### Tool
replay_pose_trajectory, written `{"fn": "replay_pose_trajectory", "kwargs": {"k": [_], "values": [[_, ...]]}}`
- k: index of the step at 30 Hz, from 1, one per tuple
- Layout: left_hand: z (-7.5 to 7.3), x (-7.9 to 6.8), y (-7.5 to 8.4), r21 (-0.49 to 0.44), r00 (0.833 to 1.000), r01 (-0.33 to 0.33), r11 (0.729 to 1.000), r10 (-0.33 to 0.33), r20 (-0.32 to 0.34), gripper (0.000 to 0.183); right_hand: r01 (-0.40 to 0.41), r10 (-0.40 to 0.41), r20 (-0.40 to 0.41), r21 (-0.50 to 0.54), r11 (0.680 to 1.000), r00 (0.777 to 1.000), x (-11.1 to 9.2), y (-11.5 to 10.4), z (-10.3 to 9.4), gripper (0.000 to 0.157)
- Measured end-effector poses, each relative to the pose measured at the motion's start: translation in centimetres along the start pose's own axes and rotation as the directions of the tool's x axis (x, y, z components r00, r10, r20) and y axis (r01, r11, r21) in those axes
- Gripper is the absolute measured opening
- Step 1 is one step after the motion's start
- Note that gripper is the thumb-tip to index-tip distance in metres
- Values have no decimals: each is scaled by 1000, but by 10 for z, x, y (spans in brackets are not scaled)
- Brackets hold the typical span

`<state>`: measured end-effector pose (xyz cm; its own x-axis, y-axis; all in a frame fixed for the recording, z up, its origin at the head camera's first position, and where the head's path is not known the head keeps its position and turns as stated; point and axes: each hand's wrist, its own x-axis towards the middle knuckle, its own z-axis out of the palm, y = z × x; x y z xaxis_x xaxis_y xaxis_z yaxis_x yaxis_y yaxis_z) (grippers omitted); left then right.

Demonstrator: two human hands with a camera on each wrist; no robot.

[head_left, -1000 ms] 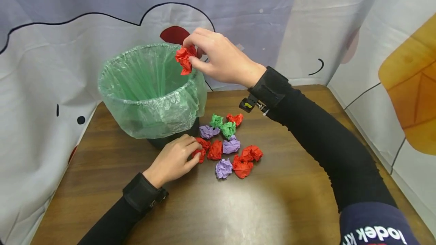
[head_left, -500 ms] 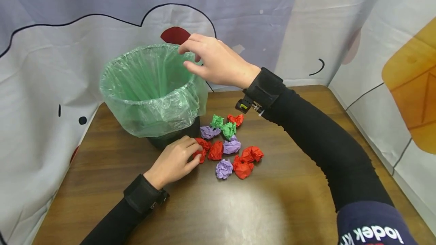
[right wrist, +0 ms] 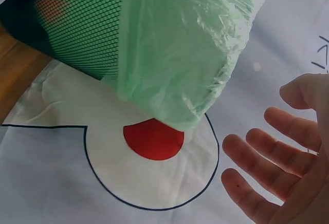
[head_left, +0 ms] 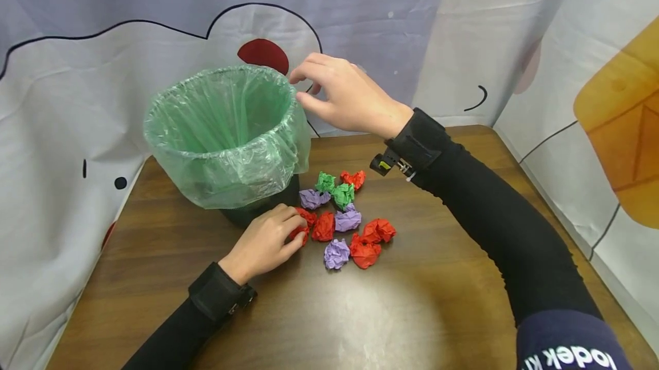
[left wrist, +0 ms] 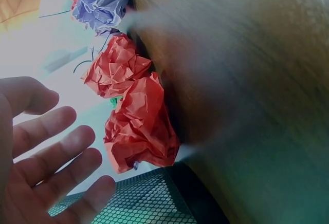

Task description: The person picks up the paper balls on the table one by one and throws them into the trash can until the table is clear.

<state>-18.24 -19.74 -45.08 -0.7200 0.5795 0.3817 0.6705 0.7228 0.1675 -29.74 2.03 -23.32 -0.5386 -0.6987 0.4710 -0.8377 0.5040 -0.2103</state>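
Note:
My right hand point(head_left: 347, 94) hovers beside the right rim of the mesh trash bin point(head_left: 273, 205), its fingers loosely bent and holding nothing. A green plastic bag point(head_left: 231, 178) lines the bin and folds over its rim. Low in front of the bin, my left hand point(head_left: 265, 242) is beside a red crumpled paper ball point(left wrist: 139, 126). The left wrist view shows its fingers relaxed, with a gap between them and that ball. Close by lie another red paper ball point(head_left: 323, 227) and a purple paper ball point(head_left: 337, 254).
More crumpled paper balls lie right of the bin: green ones point(head_left: 343, 195), purple ones point(head_left: 348, 218) and red ones point(head_left: 379, 230). The wooden table point(head_left: 437, 313) meets a printed curtain point(head_left: 360, 4) behind and at the sides.
A second ago my right hand held a red paper ball over the bin's rim; it let go, and the hand has since drawn back to the right. My left hand has barely moved.

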Motion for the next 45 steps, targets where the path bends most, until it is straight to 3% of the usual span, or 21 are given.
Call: {"fn": "replay_pose_trajectory", "kwargs": {"k": [22, 45], "values": [[-1, -3, 0, 4, 1000, 31, 1000, -31, 5, 16, -83, 83, 5, -19, 996, 997, -50, 18, 0, 26], [0, 1, 2, -10, 998, 55, 998, -55, 18, 25, -159, 155, 111, 27, 987, 982, -95, 39, 15, 25]]}}
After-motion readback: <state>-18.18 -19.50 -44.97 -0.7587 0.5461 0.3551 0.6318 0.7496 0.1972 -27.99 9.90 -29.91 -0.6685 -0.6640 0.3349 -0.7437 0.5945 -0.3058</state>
